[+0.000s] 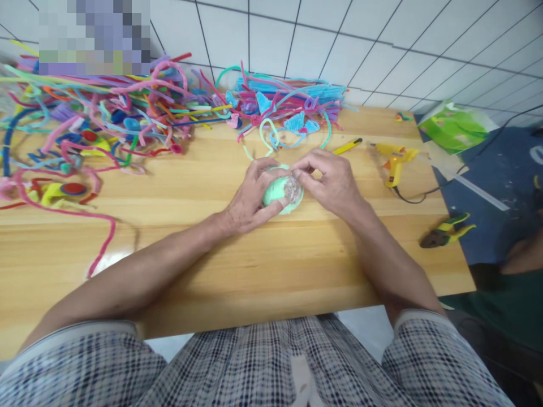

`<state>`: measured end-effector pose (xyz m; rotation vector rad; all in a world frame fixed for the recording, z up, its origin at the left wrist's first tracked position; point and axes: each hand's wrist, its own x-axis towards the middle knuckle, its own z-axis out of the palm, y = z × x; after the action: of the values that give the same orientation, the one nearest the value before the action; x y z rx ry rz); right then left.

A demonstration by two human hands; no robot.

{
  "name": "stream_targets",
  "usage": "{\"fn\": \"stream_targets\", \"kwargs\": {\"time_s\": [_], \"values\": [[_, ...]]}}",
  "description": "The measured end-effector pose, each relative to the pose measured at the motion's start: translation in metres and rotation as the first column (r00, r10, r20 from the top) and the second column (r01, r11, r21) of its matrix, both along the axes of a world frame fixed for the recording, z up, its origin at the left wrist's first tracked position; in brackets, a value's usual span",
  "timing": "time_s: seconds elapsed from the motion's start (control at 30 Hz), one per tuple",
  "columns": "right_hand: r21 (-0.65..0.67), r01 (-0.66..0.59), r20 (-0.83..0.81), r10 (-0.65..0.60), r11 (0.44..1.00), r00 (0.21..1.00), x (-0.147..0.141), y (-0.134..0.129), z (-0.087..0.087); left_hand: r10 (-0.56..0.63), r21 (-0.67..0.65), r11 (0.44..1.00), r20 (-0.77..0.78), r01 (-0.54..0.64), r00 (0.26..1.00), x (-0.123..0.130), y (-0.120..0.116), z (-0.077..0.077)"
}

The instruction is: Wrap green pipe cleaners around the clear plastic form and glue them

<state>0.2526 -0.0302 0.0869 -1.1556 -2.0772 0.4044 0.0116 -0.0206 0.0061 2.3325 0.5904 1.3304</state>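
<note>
In the head view, a round mint-green ball (274, 191) that looks wrapped in pipe cleaner sits over the middle of the table. A greyish patch shows on its right side. My left hand (252, 198) is curved around the ball, thumb below and fingers above. At the ball's upper right edge, my right hand (328, 178) pinches with thumb and forefinger; whatever lies between those fingertips is too small to make out. Just beyond the hands, a pale green pipe cleaner (268, 133) loops on the table.
Heaps of coloured pipe cleaners (139, 96) cover the table's (190, 271) back left. To the right are a yellow utility knife (348, 147), a yellow glue gun (395, 161) with a cord, and pliers (445, 232). Another person's arm (524, 254) shows at the far right.
</note>
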Motion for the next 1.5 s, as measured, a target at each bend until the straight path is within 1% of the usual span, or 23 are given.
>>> {"fn": "stream_targets", "kwargs": {"time_s": [0.27, 0.4, 0.5, 0.6, 0.67, 0.9, 1.1, 1.23, 1.33, 1.4, 1.43, 1.47, 1.5], "values": [[-0.032, -0.002, -0.018, 0.001, 0.999, 1.000, 0.002, -0.003, -0.001, -0.005, -0.056, 0.998, -0.042, 0.003, 0.999, -0.003, 0.001, 0.005], [0.015, -0.054, -0.011, 0.054, 0.998, 0.998, 0.007, -0.011, -0.002, 0.001, -0.093, 0.996, -0.024, -0.003, 1.000, -0.005, 0.003, 0.005], [0.066, -0.098, 0.013, 0.098, 0.993, 0.995, 0.010, -0.016, -0.007, -0.015, -0.089, 0.996, 0.005, 0.015, 1.000, -0.004, 0.003, 0.002], [0.077, -0.153, 0.016, 0.152, 0.985, 0.988, 0.011, -0.018, -0.012, -0.020, -0.077, 0.997, -0.003, 0.019, 1.000, -0.004, 0.003, 0.001], [0.069, -0.166, 0.008, 0.166, 0.984, 0.986, 0.010, -0.018, -0.015, -0.017, -0.084, 0.996, -0.012, 0.016, 1.000, -0.004, 0.003, 0.001], [-0.005, -0.131, 0.009, 0.131, 0.991, 0.991, 0.005, -0.020, -0.012, 0.007, -0.097, 0.995, -0.033, -0.011, 0.999, -0.003, 0.001, 0.005], [-0.006, -0.123, -0.026, 0.123, 0.992, 0.992, 0.004, -0.020, -0.010, 0.000, -0.101, 0.995, -0.039, -0.004, 0.999, -0.004, 0.002, 0.005], [-0.035, -0.114, -0.006, 0.114, 0.993, 0.993, 0.002, -0.021, -0.011, -0.002, -0.084, 0.996, -0.054, -0.003, 0.999, -0.004, 0.003, 0.004], [-0.012, -0.111, -0.001, 0.111, 0.994, 0.994, -0.001, -0.023, -0.011, -0.007, -0.066, 0.998, -0.047, 0.004, 0.999, -0.004, 0.003, 0.004], [0.024, -0.110, -0.019, 0.111, 0.994, 0.994, -0.002, -0.024, -0.006, -0.004, -0.065, 0.998, -0.043, 0.001, 0.999, -0.004, 0.003, 0.004], [0.046, -0.088, -0.035, 0.090, 0.995, 0.995, 0.000, -0.024, 0.000, 0.002, -0.068, 0.998, -0.047, -0.005, 0.999, -0.004, 0.003, 0.004], [0.076, -0.034, -0.062, 0.039, 0.997, 0.997, 0.005, -0.023, 0.006, 0.008, -0.073, 0.997, -0.054, -0.012, 0.999, -0.004, 0.003, 0.004], [0.104, 0.052, -0.099, -0.042, 0.993, 0.994, 0.012, -0.021, 0.013, 0.015, -0.079, 0.997, -0.059, -0.020, 0.998, -0.004, 0.002, 0.004]]}}
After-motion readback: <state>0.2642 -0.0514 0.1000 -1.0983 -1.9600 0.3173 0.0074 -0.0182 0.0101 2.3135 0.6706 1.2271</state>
